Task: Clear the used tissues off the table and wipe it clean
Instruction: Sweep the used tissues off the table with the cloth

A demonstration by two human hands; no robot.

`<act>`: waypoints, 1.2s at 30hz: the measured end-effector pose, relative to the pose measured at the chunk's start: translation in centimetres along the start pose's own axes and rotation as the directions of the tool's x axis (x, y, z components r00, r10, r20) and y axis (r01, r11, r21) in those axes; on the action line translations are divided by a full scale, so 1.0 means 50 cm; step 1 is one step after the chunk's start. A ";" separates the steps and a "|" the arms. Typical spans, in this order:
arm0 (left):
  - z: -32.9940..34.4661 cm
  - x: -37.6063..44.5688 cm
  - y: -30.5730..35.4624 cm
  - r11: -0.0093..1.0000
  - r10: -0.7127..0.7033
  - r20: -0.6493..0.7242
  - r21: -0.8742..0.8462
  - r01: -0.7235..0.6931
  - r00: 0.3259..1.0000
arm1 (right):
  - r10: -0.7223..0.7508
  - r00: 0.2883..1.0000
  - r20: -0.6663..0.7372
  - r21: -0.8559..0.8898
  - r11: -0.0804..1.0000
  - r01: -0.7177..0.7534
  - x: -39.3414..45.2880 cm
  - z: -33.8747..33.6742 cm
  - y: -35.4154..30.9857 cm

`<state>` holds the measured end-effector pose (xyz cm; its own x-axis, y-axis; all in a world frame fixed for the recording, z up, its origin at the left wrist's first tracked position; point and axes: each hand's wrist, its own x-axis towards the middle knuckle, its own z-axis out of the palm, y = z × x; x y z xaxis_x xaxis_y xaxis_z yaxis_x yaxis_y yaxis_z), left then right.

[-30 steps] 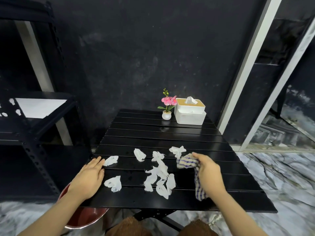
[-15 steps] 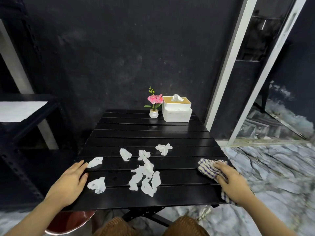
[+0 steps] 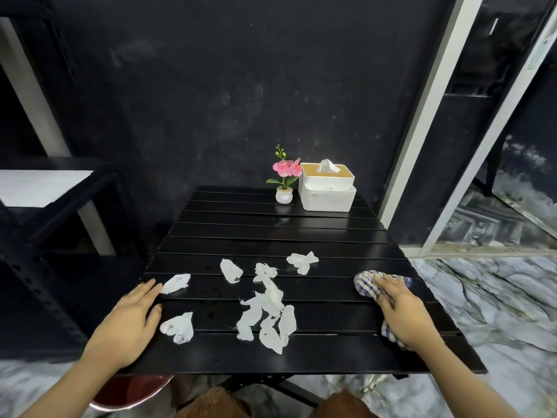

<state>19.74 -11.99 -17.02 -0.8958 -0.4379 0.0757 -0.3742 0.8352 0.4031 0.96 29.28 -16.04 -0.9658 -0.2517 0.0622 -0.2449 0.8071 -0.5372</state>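
Observation:
Several crumpled white used tissues lie scattered on the near half of the black slatted table. One tissue touches the fingertips of my left hand, which lies flat and empty at the table's left front edge. Another tissue sits just right of that hand. My right hand presses a blue-and-white checked cloth onto the table near its right edge. The cloth's lower part hangs under my palm.
A white tissue box and a small pink potted flower stand at the table's far edge. A red bin sits on the floor under the left front corner. Black shelving stands at left.
My right hand carried the checked cloth from above the tissues to the table's right side and laid it flat there. My left hand stayed at the left edge.

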 end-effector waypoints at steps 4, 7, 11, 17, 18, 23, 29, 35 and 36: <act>0.000 0.003 -0.002 1.000 0.001 0.001 -0.002 -0.001 1.000 | 0.001 1.000 -0.009 0.026 1.000 -0.001 0.045 0.030 -0.028; 0.002 0.003 -0.006 1.000 -0.006 -0.004 -0.013 0.006 1.000 | -0.010 1.000 -0.003 0.027 1.000 0.011 0.075 0.051 -0.050; 0.004 0.004 -0.008 1.000 -0.005 -0.006 -0.016 0.005 1.000 | -0.051 0.999 0.021 0.010 0.999 0.050 0.112 0.082 -0.088; 0.004 0.007 -0.008 1.000 -0.003 -0.016 -0.023 0.002 1.000 | -0.194 0.977 0.086 0.021 0.981 0.193 0.137 0.142 -0.169; 0.004 0.007 -0.010 1.000 -0.003 -0.015 -0.021 0.003 1.000 | -0.218 0.971 0.096 0.026 0.976 0.216 0.136 0.153 -0.184; 0.006 0.006 -0.014 1.000 0.002 -0.013 -0.018 -0.003 1.000 | -0.316 0.940 0.130 0.048 0.949 0.312 0.116 0.199 -0.249; 0.005 0.006 -0.011 1.000 0.005 -0.015 -0.015 -0.006 1.000 | -0.395 0.900 0.185 0.137 0.917 0.374 0.084 0.240 -0.313; 0.002 0.005 -0.008 1.000 0.007 -0.013 -0.011 -0.007 1.000 | -0.466 0.851 0.243 0.262 0.876 0.405 0.048 0.263 -0.367; 0.002 0.005 -0.008 1.000 0.007 -0.010 -0.009 -0.007 1.000 | -0.469 0.850 0.241 0.284 0.871 0.400 0.045 0.261 -0.369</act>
<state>19.63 -12.40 -17.26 -0.8960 -0.4355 0.0874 -0.3657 0.8350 0.4112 4.42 6.85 -16.98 -0.6851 -0.7212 0.1021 -0.5759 0.4505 -0.6822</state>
